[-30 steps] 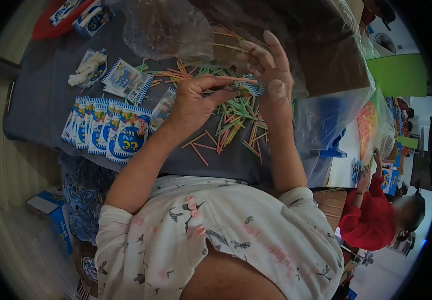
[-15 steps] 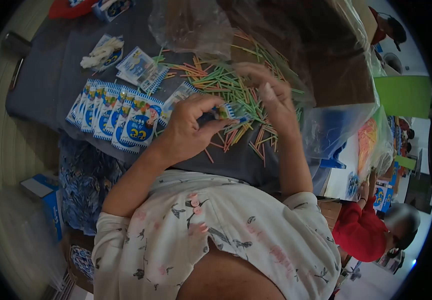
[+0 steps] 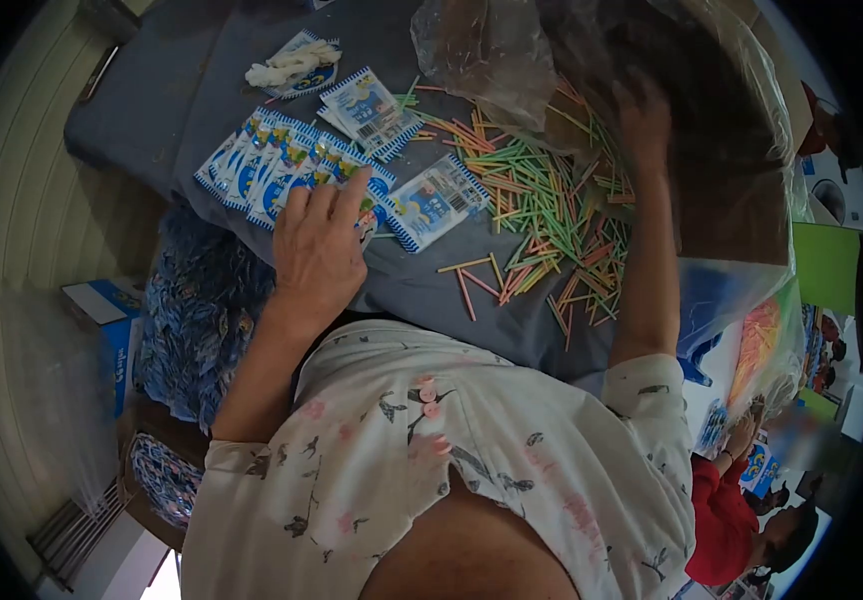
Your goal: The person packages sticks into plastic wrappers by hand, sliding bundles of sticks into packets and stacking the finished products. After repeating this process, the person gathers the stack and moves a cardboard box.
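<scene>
My left hand (image 3: 317, 245) lies over the right end of a row of overlapping blue-and-white packets (image 3: 277, 170), fingers stretched out on them. My right hand (image 3: 644, 125) reaches up to the dark mouth of the plastic-lined cardboard box. Its fingers look extended and apart, though dim and a little blurred, and I see nothing in them. Between the hands, a heap of thin pink, green and yellow sticks (image 3: 542, 195) spreads over the grey cloth (image 3: 407, 290). A packet lying back side up (image 3: 439, 203) sits left of the heap, with a small stack of packets (image 3: 369, 108) above it.
The cardboard box (image 3: 737, 200) with clear plastic (image 3: 497, 55) stands at the right. A whitish crumpled item (image 3: 292, 65) rests on a packet at the back left. Below the table's left edge hangs blue patterned fabric (image 3: 192, 330). A person in red (image 3: 727, 530) works at the right.
My left hand has gone from holding a small packet over the sticks to the packet row on the left. My right hand has moved up to the box. The view has shifted.
</scene>
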Available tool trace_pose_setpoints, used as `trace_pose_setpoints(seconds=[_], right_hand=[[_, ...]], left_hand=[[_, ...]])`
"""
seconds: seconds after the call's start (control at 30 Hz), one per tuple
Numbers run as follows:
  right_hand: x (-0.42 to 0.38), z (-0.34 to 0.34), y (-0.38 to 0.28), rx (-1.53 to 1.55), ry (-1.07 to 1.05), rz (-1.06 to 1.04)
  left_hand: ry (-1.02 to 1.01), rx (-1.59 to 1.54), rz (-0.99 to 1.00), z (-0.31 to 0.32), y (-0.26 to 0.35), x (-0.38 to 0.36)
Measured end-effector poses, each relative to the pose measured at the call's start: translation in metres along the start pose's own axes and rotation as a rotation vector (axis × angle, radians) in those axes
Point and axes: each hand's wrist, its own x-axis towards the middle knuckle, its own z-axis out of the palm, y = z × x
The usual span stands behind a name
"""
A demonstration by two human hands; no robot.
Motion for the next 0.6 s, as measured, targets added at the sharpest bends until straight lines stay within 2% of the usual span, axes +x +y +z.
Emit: trace_pose_setpoints(seconds=[0.07,0.17,0.23,0.3,0.37,0.43,0.5,0.53,0.6], right_hand=[[-0.016,0.004,-0.06,-0.068,0.217,-0.332],[-0.06,0.019,-0.131,0.124,0.128,-0.477],[-0.101,0.031,-0.173,0.254,-0.142,-0.466],[-0.135,0.038,-0.213,0.378,-0.511,-0.359],[-0.153,0.048,-0.243,0.376,-0.704,-0.348],[-0.157,0.067,-0.253,0.307,-0.737,-0.35],[-0.156,0.077,-0.258,0.229,-0.773,-0.352],[-0.152,0.08,-0.261,0.219,-0.794,-0.33],[-0.147,0.083,-0.267,0.207,-0.813,-0.305]], left_hand=[[0.033,0.037,-0.028,0.003,-0.003,-0.003],[0.107,0.085,-0.011,0.005,-0.008,-0.008],[0.125,-0.007,0.003,0.003,-0.008,-0.009],[0.11,0.017,-0.009,-0.004,-0.015,-0.011],[0.22,-0.122,0.002,-0.016,-0.026,-0.007],[0.257,-0.054,-0.001,-0.038,-0.054,0.005],[0.198,0.074,-0.189,-0.054,-0.097,0.017],[0.201,0.076,-0.195,-0.054,-0.123,0.021],[-0.033,-0.043,-0.335,-0.048,-0.161,0.032]])
